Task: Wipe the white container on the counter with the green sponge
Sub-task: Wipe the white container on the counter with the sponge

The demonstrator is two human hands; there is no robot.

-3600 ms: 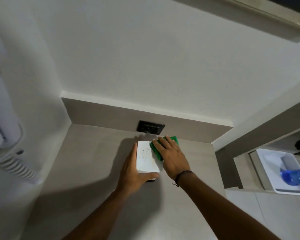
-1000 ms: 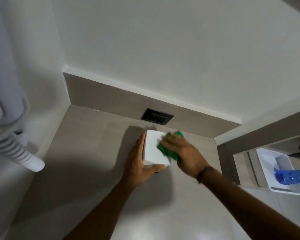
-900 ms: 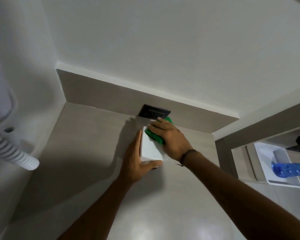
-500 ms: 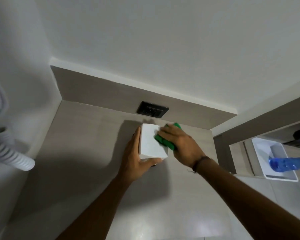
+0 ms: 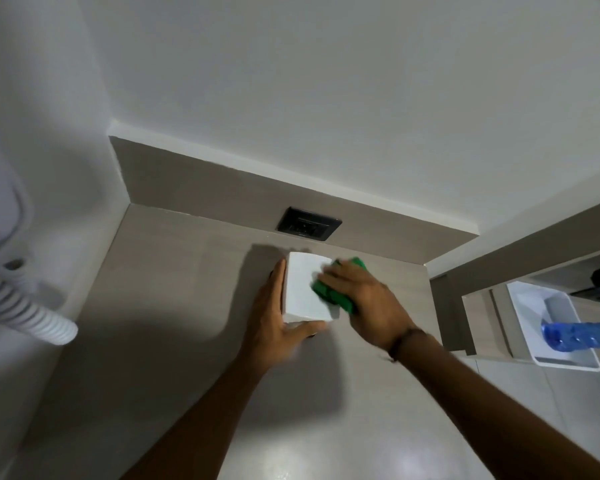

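Observation:
The white container is a small box standing on the beige counter near the back wall. My left hand grips it from the left side, thumb wrapped under its near edge. My right hand presses the green sponge flat against the container's top right part. Most of the sponge is hidden under my fingers; green shows at the fingertips and beyond the knuckles.
A black wall socket sits in the backsplash just behind the container. A white ribbed hose hangs at the left wall. At the right, a lower shelf holds a white tray with a blue bottle.
My right hand has rubbed the sponge back and forth over the container's top, far end then near right side. My left hand keeps the same hold.

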